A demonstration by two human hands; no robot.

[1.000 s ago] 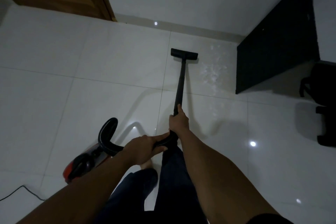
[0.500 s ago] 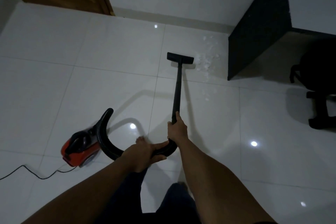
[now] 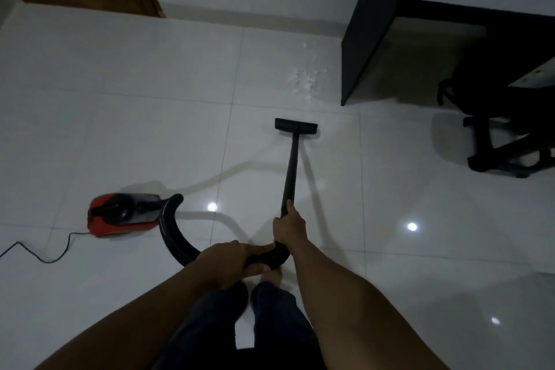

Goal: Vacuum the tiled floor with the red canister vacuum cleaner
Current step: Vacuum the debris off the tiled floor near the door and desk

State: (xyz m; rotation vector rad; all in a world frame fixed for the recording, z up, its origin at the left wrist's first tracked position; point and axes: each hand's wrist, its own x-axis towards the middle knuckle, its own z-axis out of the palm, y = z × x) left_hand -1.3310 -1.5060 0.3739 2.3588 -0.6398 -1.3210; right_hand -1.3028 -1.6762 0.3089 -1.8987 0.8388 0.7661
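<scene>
Glossy white floor tiles (image 3: pixel 120 84) lie open toward the wall, with white crumbs (image 3: pixel 304 82) a little beyond the floor nozzle (image 3: pixel 295 125) and beside the dark table panel (image 3: pixel 360 39). The wand (image 3: pixel 290 171) runs almost straight away from the person, its long axis aimed near the crumbs. The right hand (image 3: pixel 289 228), nearer the nozzle, has its fingers wrapped round the wand, while the left hand (image 3: pixel 229 260) grips the hose (image 3: pixel 171 237) bend. The red canister vacuum cleaner (image 3: pixel 120 216) sits well to the left, so a forward push looks unobstructed, though the panel and office chair (image 3: pixel 495 135) crowd the right.

The person wears dark trousers (image 3: pixel 210 327), with bare forearms (image 3: pixel 336 291) and a bare foot (image 3: pixel 270 275) showing.
</scene>
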